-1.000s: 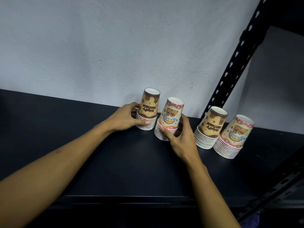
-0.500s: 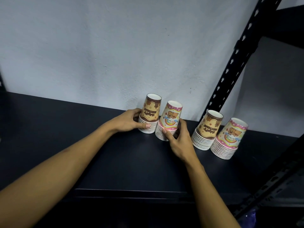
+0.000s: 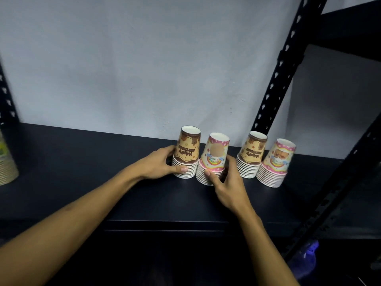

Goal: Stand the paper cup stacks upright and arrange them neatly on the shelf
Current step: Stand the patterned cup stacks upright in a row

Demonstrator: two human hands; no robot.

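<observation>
Four cup stacks stand rim-down on the black shelf [image 3: 82, 166], in a row along the wall; landmark taken as the upright post [image 3: 274, 87] at the back right; nearest the post, brown stack B [image 3: 251, 155], with pink stack B [image 3: 275, 164] just beside it toward the shelf's right end; both untouched by either hand, slightly tilted in this wide view; farther from the post, pink stack A [image 3: 213, 159], and beyond it brown stack A [image 3: 186, 153], the pair touching or nearly so at the rims; left hand [image 3: 158, 166] curled round the base of brown stack A, thumb across the front rims; right hand [image 3: 228, 182] curled round the base of pink stack A, thumb in front, fingers on the post side; a clear gap separates this pair from the pair by the post; far from the post, at the shelf's left edge, part of another stack [image 3: 6, 162], green print, mostly out of frame; judgement: standing up looks done for all four; what is left seems to be evening the spacing and squaring the line, then letting go.
</observation>
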